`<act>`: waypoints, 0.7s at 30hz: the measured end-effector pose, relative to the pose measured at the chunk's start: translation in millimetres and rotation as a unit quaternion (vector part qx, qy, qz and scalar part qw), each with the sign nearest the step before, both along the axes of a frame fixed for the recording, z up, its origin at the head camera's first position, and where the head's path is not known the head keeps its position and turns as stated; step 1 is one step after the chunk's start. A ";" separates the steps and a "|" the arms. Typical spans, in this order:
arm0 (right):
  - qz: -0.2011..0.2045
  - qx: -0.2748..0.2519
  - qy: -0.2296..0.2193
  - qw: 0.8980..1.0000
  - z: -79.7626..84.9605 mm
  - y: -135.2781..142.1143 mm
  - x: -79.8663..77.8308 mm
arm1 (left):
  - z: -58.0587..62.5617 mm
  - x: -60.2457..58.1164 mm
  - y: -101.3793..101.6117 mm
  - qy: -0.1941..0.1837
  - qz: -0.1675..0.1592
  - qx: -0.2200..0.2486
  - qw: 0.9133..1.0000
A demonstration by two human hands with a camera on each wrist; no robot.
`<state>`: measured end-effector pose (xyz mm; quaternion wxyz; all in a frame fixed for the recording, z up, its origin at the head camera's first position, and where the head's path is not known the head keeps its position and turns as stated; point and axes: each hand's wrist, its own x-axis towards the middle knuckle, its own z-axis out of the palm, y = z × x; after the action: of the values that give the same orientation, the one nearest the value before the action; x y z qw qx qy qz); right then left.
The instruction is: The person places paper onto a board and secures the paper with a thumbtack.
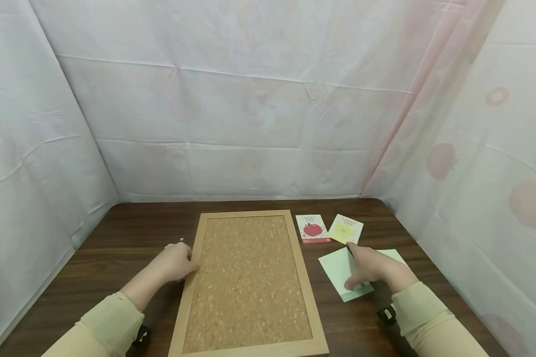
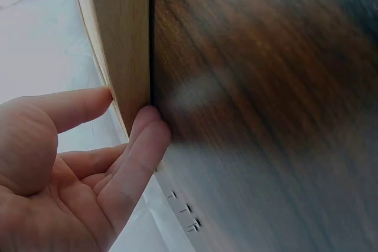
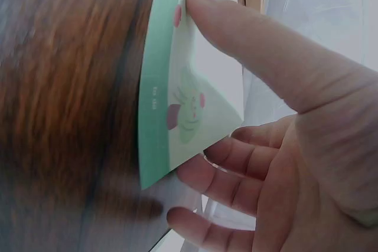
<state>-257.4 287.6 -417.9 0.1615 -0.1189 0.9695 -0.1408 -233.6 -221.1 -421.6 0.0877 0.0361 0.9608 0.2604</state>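
Note:
A cork board with a pale wooden frame lies on the dark wooden table. At its left edge my left hand grips the frame, thumb on the upper edge and fingertips against the side. My right hand pinches a white and green card between thumb and fingers. A small leafy cartoon figure is printed on this card, which bends and tilts off the table in the right wrist view. Another pale green card shows partly from behind the right hand.
Beyond the right hand lie a card with a red apple and a card with a yellow flower. Several small thin bits lie near the table's far edge past the left hand. Pale printed curtains enclose the table.

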 end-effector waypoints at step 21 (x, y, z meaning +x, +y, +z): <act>0.016 -0.206 0.003 0.978 -1.5 26.3 -10.0 | -1.6 -2.2 -0.2 0.005 0.000 0.000 1.000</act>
<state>-267.4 313.8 -419.4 0.1331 -0.1652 0.9183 -0.3343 -235.8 -221.3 -423.2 0.0831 0.0378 0.9612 0.2601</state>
